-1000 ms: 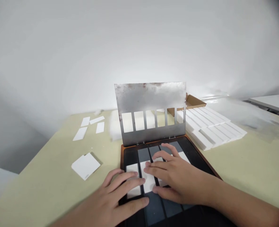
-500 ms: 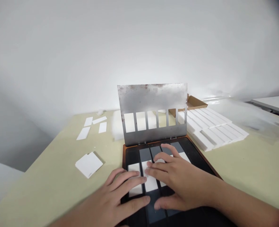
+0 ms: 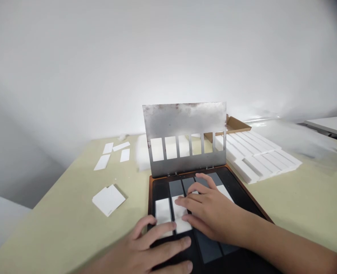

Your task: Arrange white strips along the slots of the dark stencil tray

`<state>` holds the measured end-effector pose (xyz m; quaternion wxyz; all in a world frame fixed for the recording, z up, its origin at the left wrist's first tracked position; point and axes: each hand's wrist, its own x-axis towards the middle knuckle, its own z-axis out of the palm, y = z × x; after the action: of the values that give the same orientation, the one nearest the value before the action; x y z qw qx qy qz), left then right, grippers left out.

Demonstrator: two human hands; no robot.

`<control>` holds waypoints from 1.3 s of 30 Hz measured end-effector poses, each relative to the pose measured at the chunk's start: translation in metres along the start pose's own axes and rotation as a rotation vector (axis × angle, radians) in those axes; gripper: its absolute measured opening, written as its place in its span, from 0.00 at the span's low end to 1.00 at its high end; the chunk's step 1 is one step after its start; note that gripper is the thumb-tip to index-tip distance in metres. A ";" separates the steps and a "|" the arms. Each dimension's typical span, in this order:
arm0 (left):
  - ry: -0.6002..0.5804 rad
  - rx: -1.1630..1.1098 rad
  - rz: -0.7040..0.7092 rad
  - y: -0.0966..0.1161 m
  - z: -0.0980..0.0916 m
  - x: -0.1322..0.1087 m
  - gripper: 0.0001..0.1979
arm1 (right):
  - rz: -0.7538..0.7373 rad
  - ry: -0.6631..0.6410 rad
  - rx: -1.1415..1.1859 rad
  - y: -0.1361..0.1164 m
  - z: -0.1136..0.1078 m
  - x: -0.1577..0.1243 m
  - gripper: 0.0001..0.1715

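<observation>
A black slotted tray (image 3: 160, 189) with an orange-brown rim lies in front of me, with a hinged steel stencil plate (image 3: 184, 121) standing up at its far edge. My right hand (image 3: 211, 217) rests with spread fingers on a white rectangular strip (image 3: 180, 213) in a middle slot, holding nothing. Another white strip (image 3: 163, 211) lies in the left slot, just beyond my left hand (image 3: 148, 247). That hand is at the tray's near side, fingers apart and empty. A third white strip (image 3: 224, 192) shows past my right fingers. Part of the middle strip is hidden under my right hand.
Rows of stacked white strips (image 3: 255, 156) lie right of the plate, with a cardboard box lid (image 3: 237, 125) behind them. Loose white strips (image 3: 108, 158) and a small pile of white pieces (image 3: 108, 199) lie on the pale green table (image 3: 65, 224) to the left.
My left hand has drawn back toward me, off the left strip, which now shows more fully. My right hand has shifted slightly nearer me on the middle strip.
</observation>
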<state>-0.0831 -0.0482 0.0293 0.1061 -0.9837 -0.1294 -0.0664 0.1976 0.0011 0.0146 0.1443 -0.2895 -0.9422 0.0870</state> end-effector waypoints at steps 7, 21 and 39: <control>-0.057 -0.134 -0.224 0.004 0.008 -0.004 0.44 | 0.016 -0.003 0.059 -0.001 -0.003 -0.003 0.24; 0.026 -0.115 -0.233 0.005 0.006 -0.008 0.32 | 0.024 0.023 0.017 0.004 0.007 -0.002 0.25; 0.062 -0.166 -0.293 0.017 0.037 -0.006 0.34 | 0.052 0.000 0.103 -0.003 -0.003 -0.002 0.19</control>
<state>-0.0806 -0.0574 -0.0107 0.0175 -0.9571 -0.2624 -0.1220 0.1987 -0.0019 0.0173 0.1568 -0.3063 -0.9286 0.1390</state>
